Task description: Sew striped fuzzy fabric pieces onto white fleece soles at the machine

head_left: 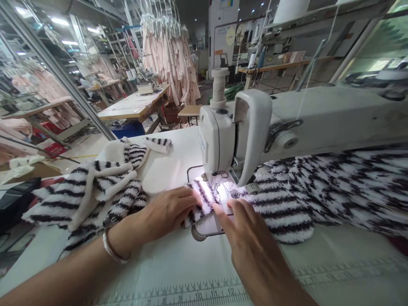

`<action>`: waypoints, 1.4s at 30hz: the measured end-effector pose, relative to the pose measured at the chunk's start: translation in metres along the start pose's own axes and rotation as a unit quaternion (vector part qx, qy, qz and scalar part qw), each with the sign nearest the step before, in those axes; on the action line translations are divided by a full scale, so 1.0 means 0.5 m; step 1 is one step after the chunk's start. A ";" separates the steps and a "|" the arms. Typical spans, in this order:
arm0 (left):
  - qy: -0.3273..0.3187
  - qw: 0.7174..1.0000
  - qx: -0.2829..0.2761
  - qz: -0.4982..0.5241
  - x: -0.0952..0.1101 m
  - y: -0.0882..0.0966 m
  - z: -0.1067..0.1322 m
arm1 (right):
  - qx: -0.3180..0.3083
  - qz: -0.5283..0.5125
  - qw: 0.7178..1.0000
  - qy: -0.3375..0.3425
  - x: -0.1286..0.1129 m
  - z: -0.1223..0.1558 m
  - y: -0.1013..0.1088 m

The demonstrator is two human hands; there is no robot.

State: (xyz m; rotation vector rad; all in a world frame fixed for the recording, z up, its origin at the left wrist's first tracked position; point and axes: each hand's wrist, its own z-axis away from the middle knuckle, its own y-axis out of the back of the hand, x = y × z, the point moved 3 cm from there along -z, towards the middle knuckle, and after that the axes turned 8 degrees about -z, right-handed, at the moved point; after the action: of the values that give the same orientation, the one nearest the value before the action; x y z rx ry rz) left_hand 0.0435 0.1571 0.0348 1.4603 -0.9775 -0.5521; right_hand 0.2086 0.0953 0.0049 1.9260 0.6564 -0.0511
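A small piece of fluffy black-and-white striped fabric (204,193) lies under the needle area of a white sewing machine (218,140), lit by its lamp. My left hand (172,212), with a bangle at the wrist, is closed over the left side of this piece, fingers bent together. My right hand (251,238) rests palm down by the metal needle plate (225,206). Its fingers are apart, and one fingertip touches the fabric's right edge. The underside of both hands is hidden.
Striped fluffy pieces (105,182) are heaped on the left of the table. More striped fabric (287,204) lies right, beneath the machine arm. A printed ruler (197,293) runs along the front edge. Pink garments (168,59) hang behind, near another worktable (134,104).
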 end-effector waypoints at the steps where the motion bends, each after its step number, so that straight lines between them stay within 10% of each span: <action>1: 0.001 1.000 0.003 0.013 -0.001 0.001 0.003 | -0.006 0.000 1.000 -0.003 0.005 -0.003 0.001; 12: 0.070 0.994 0.081 -0.002 0.068 -0.040 -0.016 | 0.013 0.030 0.999 0.025 0.020 -0.018 0.019; 22: 0.112 0.990 0.090 0.005 0.078 -0.053 -0.019 | -0.095 -0.034 0.994 -0.028 0.029 -0.028 0.016; 33: 0.068 0.996 0.049 0.005 0.066 -0.025 0.017 | 0.053 -0.013 0.998 -0.012 0.047 0.099 0.033; 42: 0.047 0.996 0.080 -0.003 0.072 -0.033 0.021 | 0.051 -0.047 0.997 -0.033 -0.006 0.086 0.019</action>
State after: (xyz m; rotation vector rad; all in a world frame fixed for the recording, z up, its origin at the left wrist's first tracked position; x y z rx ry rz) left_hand 0.0582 0.1200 0.0250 1.6170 -0.9601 -0.4137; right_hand 0.2213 0.0544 -0.0053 1.9823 0.7120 -0.2097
